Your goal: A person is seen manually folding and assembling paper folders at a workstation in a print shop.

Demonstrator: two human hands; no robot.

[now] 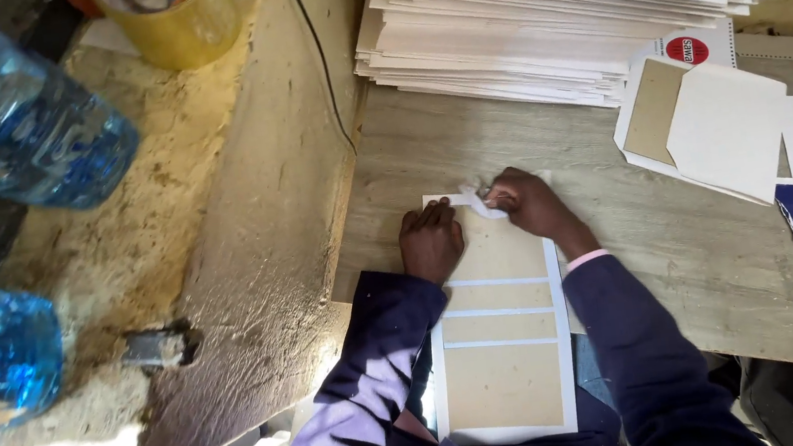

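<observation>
Panelled card sheet, long axis running away from the body; far end pinned by flat left hand, white strip pinched there by right hand.

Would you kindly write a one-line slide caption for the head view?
Left hand steadies a brown-and-white card sheet while the right hand pinches a white strip at its top edge.

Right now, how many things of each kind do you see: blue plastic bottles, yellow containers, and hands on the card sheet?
Blue plastic bottles: 2
Yellow round container: 1
Hands on the white-bordered brown card sheet: 2, left hand and right hand
Total: 5
</observation>
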